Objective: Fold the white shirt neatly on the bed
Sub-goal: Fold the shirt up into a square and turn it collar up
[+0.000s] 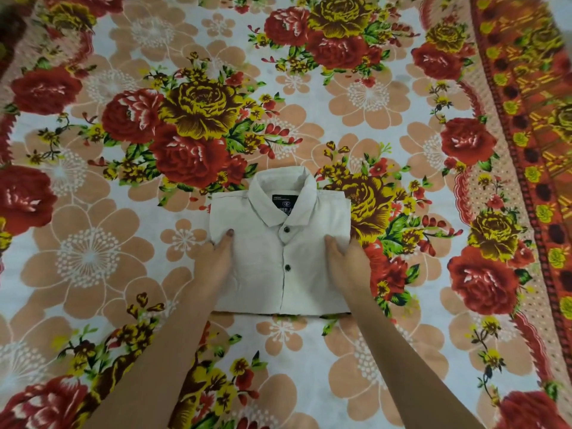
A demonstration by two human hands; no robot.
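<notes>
Your left hand point(213, 261) and right hand point(346, 261), fingers pinching the side edges of the folded white cotton shirt point(280, 243), collar beyond your fingertips, floral bedsheet point(93, 243) beneath

White shirt point(280, 252) lies folded, collar up, on the floral bed point(93, 212).

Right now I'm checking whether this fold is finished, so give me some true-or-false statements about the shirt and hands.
1. The white shirt lies folded into a compact rectangle, collar up. True.
2. The left hand holds the shirt's left edge. True.
3. The right hand rests on the bedsheet, away from the shirt. False: it holds the shirt's right edge.
4. The sleeves hang spread out sideways. False: none show; they are tucked away.
5. Dark buttons run down the front. True.
</notes>
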